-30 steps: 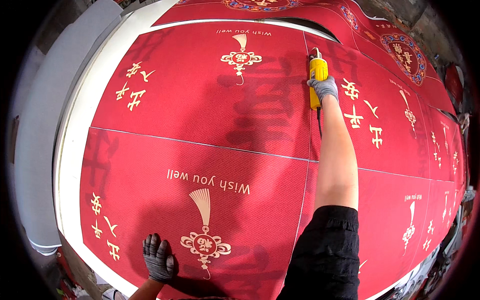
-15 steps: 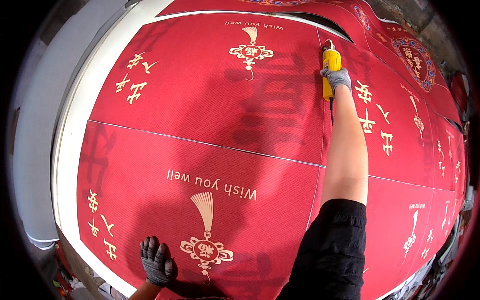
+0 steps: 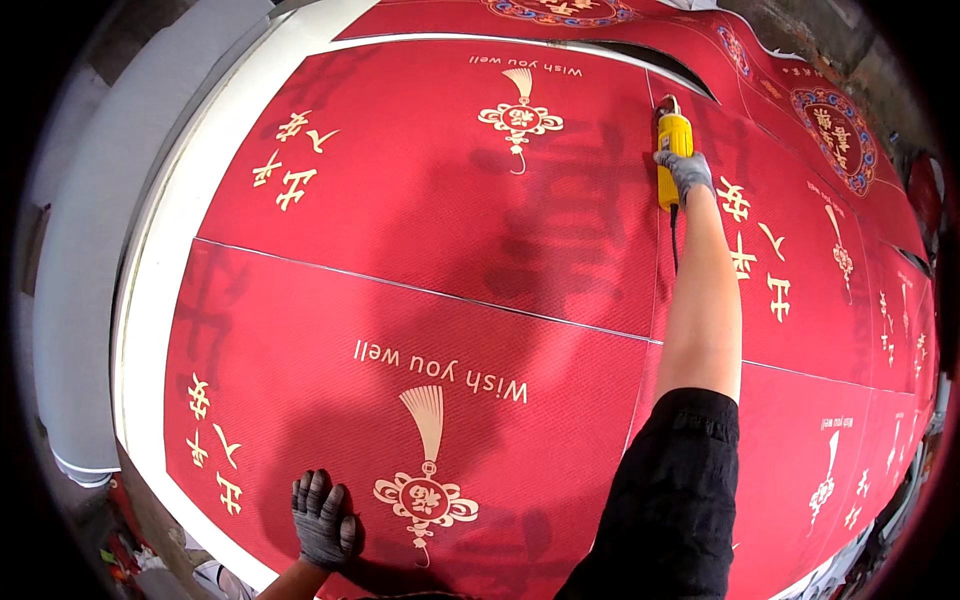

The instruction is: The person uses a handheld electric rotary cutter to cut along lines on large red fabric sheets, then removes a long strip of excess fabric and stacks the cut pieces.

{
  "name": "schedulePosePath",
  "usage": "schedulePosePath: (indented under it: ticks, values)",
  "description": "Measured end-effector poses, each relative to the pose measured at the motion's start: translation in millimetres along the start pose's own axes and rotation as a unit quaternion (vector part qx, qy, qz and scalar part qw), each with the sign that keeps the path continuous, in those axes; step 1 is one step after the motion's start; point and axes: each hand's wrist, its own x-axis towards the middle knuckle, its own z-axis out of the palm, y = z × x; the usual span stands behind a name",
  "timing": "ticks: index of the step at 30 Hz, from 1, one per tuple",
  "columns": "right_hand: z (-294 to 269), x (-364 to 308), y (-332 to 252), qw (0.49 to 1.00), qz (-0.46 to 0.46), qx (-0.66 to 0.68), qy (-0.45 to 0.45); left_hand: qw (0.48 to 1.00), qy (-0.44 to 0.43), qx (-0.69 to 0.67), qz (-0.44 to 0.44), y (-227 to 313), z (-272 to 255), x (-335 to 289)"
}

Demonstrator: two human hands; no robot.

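Observation:
My right arm stretches far forward, and my gloved right hand (image 3: pixel 688 174) is closed around the body of a yellow corded electric cutter (image 3: pixel 671 158). Its metal head points away from me, close to a thin lengthwise line in the red printed matting (image 3: pixel 420 250). The cutter's underside and its contact with the matting are hidden. A dark cord (image 3: pixel 675 240) trails back from it beside my forearm. Near the front edge, my gloved left hand (image 3: pixel 325 520) lies flat on the matting with fingers apart, left of a printed knot-and-tassel design.
The red sheets carry pale lettering and knot prints, with dark seams between sections. White table surface (image 3: pixel 150 420) shows along the left edge, beside a long grey roll (image 3: pixel 75 300). Another red sheet with a round blue-rimmed emblem (image 3: pixel 835 140) lies wavy at the far right.
The view has shifted slightly, so the matting sits a little further right and lower at the far end. Both hands and the cutter keep nearly the same places on the matting.

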Motion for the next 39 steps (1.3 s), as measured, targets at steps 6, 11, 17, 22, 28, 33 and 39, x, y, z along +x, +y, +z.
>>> schedulePosePath:
  ticks: [6,11,17,22,28,33,39]
  values:
    - [-35,-39,43,0.960,0.000,0.240,-0.142,1.000,0.017,-0.023,0.001,3,-5,3]
    - [-72,-132,80,0.913,0.023,0.358,-0.196,0.999,0.020,-0.028,-0.009,7,-9,-1]
    - [-117,-277,133,0.800,0.089,0.539,-0.248,0.999,0.034,-0.009,-0.004,-1,5,-8]
    - [-136,-418,172,0.758,0.138,0.615,-0.170,1.000,-0.022,-0.010,-0.009,-2,-9,-12]
    - [-177,-616,215,0.754,0.202,0.610,-0.135,0.995,-0.072,-0.047,0.051,-13,-5,-82]
    - [-186,-745,246,0.737,0.229,0.626,-0.111,0.989,-0.046,0.010,0.137,-32,19,-177]
    - [-197,-884,220,0.760,0.157,0.629,-0.036,0.983,-0.138,-0.008,0.119,-25,2,-187]
